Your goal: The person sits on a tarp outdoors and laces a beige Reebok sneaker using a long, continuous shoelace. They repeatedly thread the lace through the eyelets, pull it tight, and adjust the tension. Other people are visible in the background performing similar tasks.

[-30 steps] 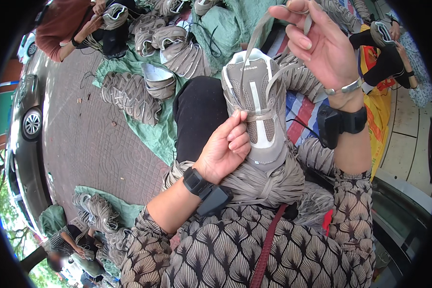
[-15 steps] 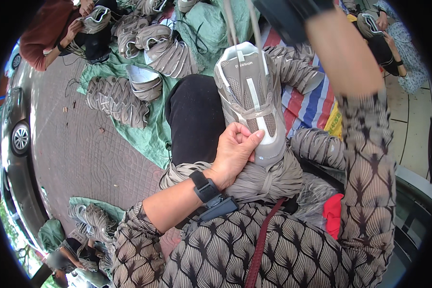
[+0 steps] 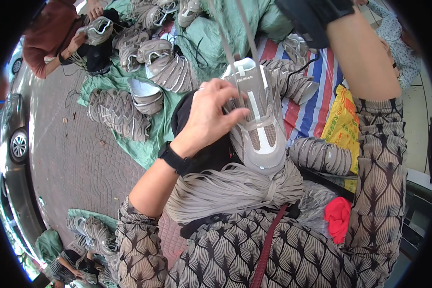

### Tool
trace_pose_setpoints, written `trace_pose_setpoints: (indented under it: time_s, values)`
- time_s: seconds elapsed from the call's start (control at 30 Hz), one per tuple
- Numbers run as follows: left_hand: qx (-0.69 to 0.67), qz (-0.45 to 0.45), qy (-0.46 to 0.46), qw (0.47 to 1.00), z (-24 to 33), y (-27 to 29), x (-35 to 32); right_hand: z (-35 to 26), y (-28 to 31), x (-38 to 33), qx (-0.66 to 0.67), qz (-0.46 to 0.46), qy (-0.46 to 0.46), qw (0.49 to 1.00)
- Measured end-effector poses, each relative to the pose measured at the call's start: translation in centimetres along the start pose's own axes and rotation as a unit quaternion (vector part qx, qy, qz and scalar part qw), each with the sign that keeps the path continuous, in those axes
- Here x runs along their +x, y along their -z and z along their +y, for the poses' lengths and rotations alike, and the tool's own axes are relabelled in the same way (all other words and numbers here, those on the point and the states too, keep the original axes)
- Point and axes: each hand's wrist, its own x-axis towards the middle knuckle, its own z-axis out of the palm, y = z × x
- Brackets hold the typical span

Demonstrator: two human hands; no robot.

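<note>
A grey-beige sneaker (image 3: 259,153) rests upright on my lap, its toe toward me. Two flat laces (image 3: 249,36) run taut from its top eyelets up past the picture's upper edge. My left hand (image 3: 211,115) is at the shoe's left side by the eyelets, thumb and fingers apart; its fingertips are partly hidden against the upper. My right forearm reaches up and forward, a black strapped device (image 3: 314,19) on its wrist; the right hand is beyond the upper edge. Below the toe lies a thick tied bundle of grey laces (image 3: 211,194).
Nested shoe uppers (image 3: 117,113) lie on a green sheet (image 3: 153,149) at left, more (image 3: 321,156) at right beside a yellow bag (image 3: 341,120). A striped sheet (image 3: 317,103) lies beyond. Another person (image 3: 48,33) handles a shoe at far left. A parked car (image 3: 17,158) stands left.
My left hand has left the toe and moved up to the eyelets, its pinch opening. My right forearm has shifted to the right. The laces stay stretched upward.
</note>
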Motion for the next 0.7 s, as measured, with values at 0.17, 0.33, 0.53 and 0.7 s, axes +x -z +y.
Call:
trace_pose_setpoints:
  time_s: [0.17, 0.33, 0.53, 0.7]
  values:
    - [-0.306, -0.11, 0.009, 0.945, 0.5, -0.2, 2.4, 2.3, -3.2, 4.5, -0.045, -0.027, -0.084, 0.995]
    - [-0.61, -0.014, 0.098, 0.787, -0.3, 1.0, 3.8, 4.3, -3.1, 0.1, -0.771, 0.127, -0.233, 0.579]
    - [-0.531, -0.005, 0.069, 0.845, 0.6, 3.3, 4.0, 7.9, -8.2, -14.1, -0.199, -0.145, -0.255, 0.935]
    - [-0.41, -0.028, -0.031, 0.911, 4.5, 2.8, 6.8, 13.8, -14.7, -16.6, -0.145, 0.088, -0.102, 0.98]
